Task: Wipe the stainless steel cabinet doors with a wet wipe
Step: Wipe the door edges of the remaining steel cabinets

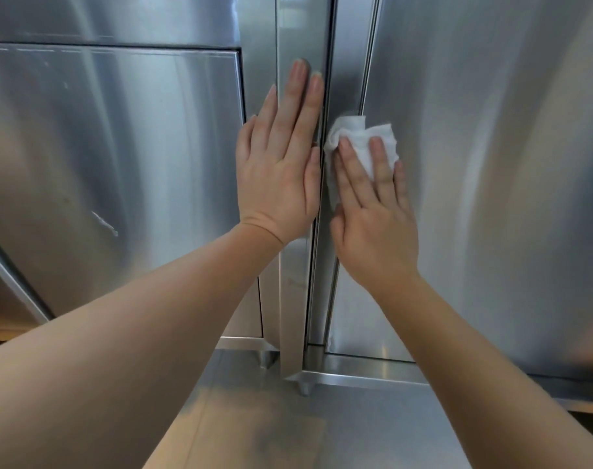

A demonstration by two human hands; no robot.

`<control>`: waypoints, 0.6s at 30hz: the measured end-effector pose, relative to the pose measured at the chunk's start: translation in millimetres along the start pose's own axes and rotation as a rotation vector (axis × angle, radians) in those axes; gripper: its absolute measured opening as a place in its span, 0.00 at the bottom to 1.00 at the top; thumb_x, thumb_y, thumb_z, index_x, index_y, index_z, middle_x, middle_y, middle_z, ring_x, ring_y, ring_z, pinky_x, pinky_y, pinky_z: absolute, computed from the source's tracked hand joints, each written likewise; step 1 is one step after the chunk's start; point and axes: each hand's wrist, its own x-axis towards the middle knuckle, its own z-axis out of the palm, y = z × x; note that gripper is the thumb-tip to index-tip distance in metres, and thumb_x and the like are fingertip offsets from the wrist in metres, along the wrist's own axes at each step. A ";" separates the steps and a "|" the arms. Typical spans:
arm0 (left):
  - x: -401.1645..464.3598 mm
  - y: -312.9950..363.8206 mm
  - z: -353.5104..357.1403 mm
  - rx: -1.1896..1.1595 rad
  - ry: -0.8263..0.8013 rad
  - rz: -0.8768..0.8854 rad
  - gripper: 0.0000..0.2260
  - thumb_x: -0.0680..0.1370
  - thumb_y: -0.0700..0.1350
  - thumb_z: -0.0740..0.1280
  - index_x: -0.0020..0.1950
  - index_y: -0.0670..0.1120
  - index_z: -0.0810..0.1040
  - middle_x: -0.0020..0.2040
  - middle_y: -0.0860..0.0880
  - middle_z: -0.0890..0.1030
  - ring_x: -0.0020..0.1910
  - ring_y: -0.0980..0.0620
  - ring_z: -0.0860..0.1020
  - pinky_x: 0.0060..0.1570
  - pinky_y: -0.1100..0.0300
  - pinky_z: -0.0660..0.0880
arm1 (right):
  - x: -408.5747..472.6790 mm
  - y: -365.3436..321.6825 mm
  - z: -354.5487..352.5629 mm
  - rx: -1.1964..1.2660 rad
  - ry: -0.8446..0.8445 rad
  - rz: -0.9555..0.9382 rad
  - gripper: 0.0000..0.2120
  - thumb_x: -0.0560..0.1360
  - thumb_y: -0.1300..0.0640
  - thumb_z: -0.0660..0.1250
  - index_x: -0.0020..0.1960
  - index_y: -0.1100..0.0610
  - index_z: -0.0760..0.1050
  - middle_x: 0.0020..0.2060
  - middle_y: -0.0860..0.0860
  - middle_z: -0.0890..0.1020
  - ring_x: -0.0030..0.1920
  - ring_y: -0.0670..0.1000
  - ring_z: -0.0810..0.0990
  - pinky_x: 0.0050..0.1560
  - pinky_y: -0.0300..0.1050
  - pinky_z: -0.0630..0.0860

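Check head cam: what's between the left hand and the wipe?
Only the dark vertical seam between the steel panels; nothing else. Left hand lies flat on the centre post; right hand presses the wet wipe beside it. Head view.

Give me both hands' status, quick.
Left hand: open, fingers flat against the steel post, holding nothing.
Right hand: fingers pressing the white wet wipe flat against the right cabinet door.

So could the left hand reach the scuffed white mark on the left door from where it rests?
Probably yes: the left hand lies flat beside the mark, with bare left door between them.
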 end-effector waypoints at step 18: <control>0.5 -2.1 -0.3 -0.026 -0.010 0.005 0.25 0.80 0.43 0.55 0.77 0.38 0.61 0.77 0.38 0.62 0.72 0.41 0.69 0.60 0.41 0.69 | -209.3 -29.5 88.9 -0.056 -0.549 -0.117 0.29 0.74 0.53 0.50 0.72 0.62 0.70 0.75 0.52 0.67 0.79 0.51 0.48 0.74 0.57 0.56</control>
